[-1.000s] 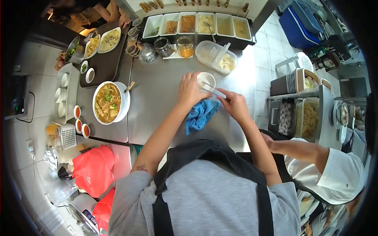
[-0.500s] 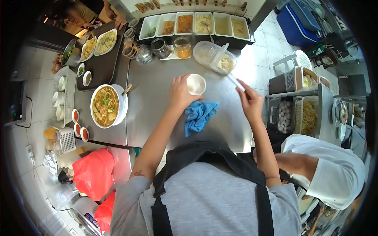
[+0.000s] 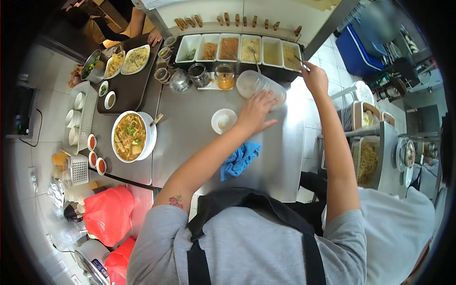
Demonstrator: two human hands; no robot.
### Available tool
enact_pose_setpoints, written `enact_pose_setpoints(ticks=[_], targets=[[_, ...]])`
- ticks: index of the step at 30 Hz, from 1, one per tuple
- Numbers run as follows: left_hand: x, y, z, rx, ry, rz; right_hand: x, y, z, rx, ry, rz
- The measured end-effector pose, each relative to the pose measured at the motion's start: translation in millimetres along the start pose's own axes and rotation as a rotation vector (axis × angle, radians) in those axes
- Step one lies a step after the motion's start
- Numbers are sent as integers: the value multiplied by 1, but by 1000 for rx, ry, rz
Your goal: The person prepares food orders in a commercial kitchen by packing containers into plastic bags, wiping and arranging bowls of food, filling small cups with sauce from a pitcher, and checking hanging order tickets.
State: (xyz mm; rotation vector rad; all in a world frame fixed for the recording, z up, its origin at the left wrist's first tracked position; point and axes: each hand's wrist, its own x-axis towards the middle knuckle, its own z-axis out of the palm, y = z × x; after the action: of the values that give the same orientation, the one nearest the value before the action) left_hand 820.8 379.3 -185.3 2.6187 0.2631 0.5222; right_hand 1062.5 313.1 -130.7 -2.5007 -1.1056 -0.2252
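Observation:
My left hand [image 3: 257, 111] lies with fingers spread over the near end of the clear plastic container [image 3: 247, 81]; its lid appears to be down. My right hand [image 3: 315, 78] is raised at the far right corner of the table, closed on a thin utensil [image 3: 298, 60]. The utensil's tip points into the rightmost white tub [image 3: 289, 51], which holds pale yellow shreds; its kind is unclear. A small white bowl [image 3: 223, 119] stands left of my left hand, with a little pale stuff inside. Closer to me, a crumpled blue cloth [image 3: 240, 160] rests on the metal table.
Several white tubs of toppings [image 3: 230, 48] line the back. Glass jars [image 3: 197, 73] stand before them. At left are a large noodle soup bowl [image 3: 153, 133], sauce cups [image 3: 101, 166] and a dark tray [image 3: 126, 99]. A person in a white shirt [image 3: 384, 232] is close on my right.
My left hand has let go of the small bowl and moved right onto the plastic container. My right hand has moved up and away to the rightmost tub.

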Motion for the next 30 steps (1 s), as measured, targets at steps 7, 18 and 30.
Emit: enact_pose_setpoints(ticks=[7, 18, 30], targets=[[25, 16, -10, 296, -172, -101, 23, -37, 7, -335, -159, -38], [-103, -33, -74, 29, -144, -630, -127, -168, -25, 499, 15, -427], [-370, -1, -408, 467, 293, -1138, -199, -351, -26, 851, -706, -602]])
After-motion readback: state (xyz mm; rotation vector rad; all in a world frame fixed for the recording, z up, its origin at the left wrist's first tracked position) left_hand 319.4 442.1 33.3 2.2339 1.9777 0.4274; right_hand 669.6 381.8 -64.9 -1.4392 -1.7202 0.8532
